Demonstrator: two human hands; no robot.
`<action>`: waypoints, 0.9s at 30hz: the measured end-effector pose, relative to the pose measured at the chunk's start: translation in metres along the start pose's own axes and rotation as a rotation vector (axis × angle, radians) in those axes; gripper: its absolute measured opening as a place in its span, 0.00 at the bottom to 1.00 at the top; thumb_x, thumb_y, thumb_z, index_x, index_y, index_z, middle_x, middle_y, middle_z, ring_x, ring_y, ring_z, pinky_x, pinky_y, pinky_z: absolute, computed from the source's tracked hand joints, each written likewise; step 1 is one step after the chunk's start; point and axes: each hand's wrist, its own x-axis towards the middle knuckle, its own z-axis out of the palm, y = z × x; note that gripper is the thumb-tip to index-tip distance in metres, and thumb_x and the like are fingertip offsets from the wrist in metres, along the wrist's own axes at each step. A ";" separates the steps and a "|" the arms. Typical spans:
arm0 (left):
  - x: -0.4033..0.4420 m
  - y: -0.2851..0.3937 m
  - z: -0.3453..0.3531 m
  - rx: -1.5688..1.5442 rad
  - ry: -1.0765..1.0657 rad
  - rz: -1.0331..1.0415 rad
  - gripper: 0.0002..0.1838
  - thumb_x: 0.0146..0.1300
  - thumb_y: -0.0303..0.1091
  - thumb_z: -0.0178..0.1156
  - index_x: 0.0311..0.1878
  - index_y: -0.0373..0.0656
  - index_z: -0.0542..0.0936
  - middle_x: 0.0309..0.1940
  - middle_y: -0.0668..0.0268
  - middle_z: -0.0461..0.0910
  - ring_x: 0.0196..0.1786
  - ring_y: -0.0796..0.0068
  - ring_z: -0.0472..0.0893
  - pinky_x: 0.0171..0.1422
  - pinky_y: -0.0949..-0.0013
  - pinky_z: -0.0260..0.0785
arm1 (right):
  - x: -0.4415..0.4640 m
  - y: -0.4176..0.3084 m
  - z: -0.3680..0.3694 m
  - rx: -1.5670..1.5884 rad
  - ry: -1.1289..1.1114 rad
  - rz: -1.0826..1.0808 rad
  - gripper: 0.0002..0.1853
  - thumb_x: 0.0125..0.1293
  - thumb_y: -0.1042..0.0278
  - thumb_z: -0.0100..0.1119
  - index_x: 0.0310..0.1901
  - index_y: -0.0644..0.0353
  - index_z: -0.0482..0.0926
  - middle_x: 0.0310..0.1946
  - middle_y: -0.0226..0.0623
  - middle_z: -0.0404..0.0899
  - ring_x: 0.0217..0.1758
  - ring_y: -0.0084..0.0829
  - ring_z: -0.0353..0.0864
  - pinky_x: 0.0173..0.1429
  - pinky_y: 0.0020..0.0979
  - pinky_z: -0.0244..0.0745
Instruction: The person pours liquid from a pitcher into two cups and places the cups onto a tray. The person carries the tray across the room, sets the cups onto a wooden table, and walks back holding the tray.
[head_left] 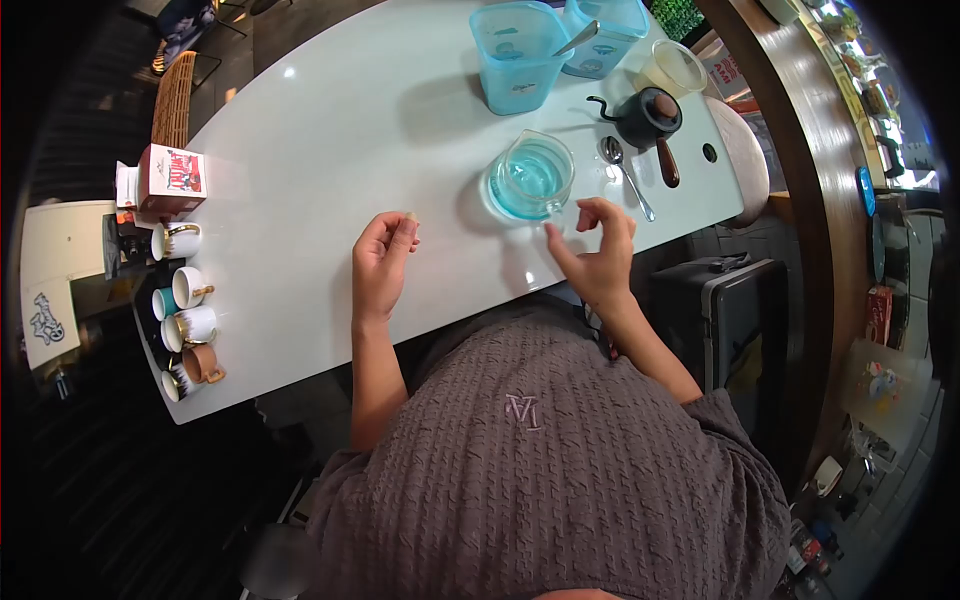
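A clear glass pitcher (536,180) holding blue-green liquid stands upright on the white table (330,150). My right hand (603,255) is beside its handle, thumb and curled fingers apart, with nothing visible between them. I cannot tell whether the thumb touches the handle. Left of the pitcher, my left hand (383,262) hovers over the table with its thumb pressed against curled fingers. Anything in that pinch is too small to make out. To the right of the pitcher lies a metal spoon (628,178), next to a black gooseneck kettle (648,118) with a wooden handle.
Two blue plastic containers (515,70) stand at the back, with a utensil handle sticking out. Behind the kettle is a translucent tub (672,68). Several mugs (190,327) line the left edge near a red-and-white box (172,180). A black case (720,320) stands below the right edge.
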 end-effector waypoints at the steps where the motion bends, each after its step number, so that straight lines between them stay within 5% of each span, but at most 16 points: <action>1: -0.002 -0.001 0.001 -0.008 0.006 0.012 0.12 0.72 0.40 0.61 0.43 0.40 0.80 0.32 0.73 0.78 0.37 0.84 0.74 0.44 0.77 0.66 | -0.002 0.005 -0.002 0.009 0.067 0.041 0.17 0.58 0.65 0.75 0.44 0.57 0.77 0.30 0.21 0.79 0.32 0.23 0.75 0.50 0.31 0.64; 3: 0.002 0.003 -0.012 0.006 0.020 0.053 0.13 0.73 0.42 0.60 0.43 0.41 0.80 0.31 0.74 0.78 0.36 0.85 0.74 0.42 0.78 0.63 | 0.001 0.008 0.009 0.045 0.156 0.070 0.14 0.59 0.66 0.74 0.40 0.59 0.78 0.26 0.22 0.78 0.28 0.21 0.73 0.44 0.27 0.66; 5: 0.000 0.002 -0.016 0.024 0.030 0.049 0.13 0.73 0.42 0.60 0.43 0.40 0.80 0.32 0.73 0.78 0.36 0.85 0.74 0.42 0.78 0.63 | 0.002 0.012 0.008 0.221 0.187 0.466 0.14 0.59 0.65 0.75 0.31 0.62 0.78 0.20 0.23 0.76 0.24 0.14 0.71 0.35 0.21 0.62; 7: -0.004 -0.003 -0.009 -0.010 0.029 0.038 0.13 0.73 0.41 0.60 0.43 0.40 0.80 0.32 0.73 0.78 0.36 0.84 0.75 0.42 0.78 0.63 | 0.005 0.020 -0.005 0.178 0.122 0.581 0.12 0.64 0.67 0.71 0.28 0.63 0.79 0.22 0.24 0.77 0.27 0.11 0.70 0.37 0.19 0.65; 9: -0.007 -0.004 -0.010 -0.021 0.033 0.033 0.12 0.73 0.41 0.60 0.44 0.40 0.80 0.32 0.73 0.78 0.37 0.84 0.75 0.42 0.77 0.64 | 0.009 0.021 -0.006 0.537 0.158 0.770 0.14 0.68 0.61 0.68 0.31 0.63 0.83 0.24 0.27 0.81 0.29 0.13 0.73 0.40 0.19 0.67; 10: -0.009 -0.004 -0.012 -0.019 0.031 0.027 0.12 0.73 0.41 0.60 0.44 0.40 0.80 0.33 0.73 0.78 0.37 0.84 0.75 0.42 0.77 0.64 | 0.004 0.027 0.000 0.542 0.137 0.704 0.14 0.74 0.61 0.59 0.43 0.66 0.85 0.33 0.34 0.85 0.37 0.20 0.80 0.48 0.22 0.72; 11: -0.009 -0.004 -0.015 -0.016 0.029 0.022 0.12 0.72 0.41 0.60 0.44 0.40 0.80 0.33 0.73 0.78 0.37 0.84 0.76 0.42 0.77 0.64 | 0.001 0.030 0.008 0.547 0.132 0.702 0.14 0.74 0.61 0.59 0.43 0.66 0.85 0.33 0.34 0.85 0.37 0.20 0.80 0.48 0.22 0.72; 14: -0.011 -0.006 -0.020 -0.001 0.048 0.021 0.12 0.72 0.40 0.61 0.44 0.40 0.80 0.33 0.73 0.78 0.37 0.84 0.76 0.42 0.77 0.64 | -0.006 0.040 0.026 0.368 0.131 0.420 0.21 0.79 0.60 0.48 0.64 0.67 0.74 0.53 0.38 0.80 0.54 0.22 0.75 0.60 0.26 0.68; 17: -0.013 -0.006 -0.023 -0.007 0.062 0.009 0.12 0.72 0.41 0.61 0.44 0.41 0.79 0.33 0.73 0.78 0.37 0.84 0.76 0.42 0.77 0.64 | 0.001 0.041 0.036 0.208 0.108 0.292 0.22 0.80 0.60 0.47 0.65 0.67 0.72 0.47 0.33 0.77 0.50 0.22 0.73 0.57 0.26 0.67; 19: -0.015 -0.007 -0.025 -0.010 0.071 0.008 0.12 0.72 0.40 0.61 0.44 0.41 0.79 0.33 0.73 0.78 0.37 0.84 0.76 0.42 0.77 0.64 | 0.010 0.050 0.038 0.325 -0.016 0.399 0.26 0.77 0.56 0.50 0.67 0.67 0.70 0.58 0.53 0.75 0.64 0.44 0.71 0.70 0.38 0.62; 27: -0.015 -0.006 -0.028 -0.039 0.097 -0.015 0.10 0.72 0.36 0.62 0.42 0.38 0.79 0.32 0.72 0.78 0.38 0.83 0.75 0.47 0.76 0.69 | 0.051 0.062 0.047 0.480 -0.084 0.417 0.30 0.77 0.56 0.46 0.71 0.71 0.63 0.60 0.51 0.74 0.62 0.37 0.73 0.70 0.34 0.62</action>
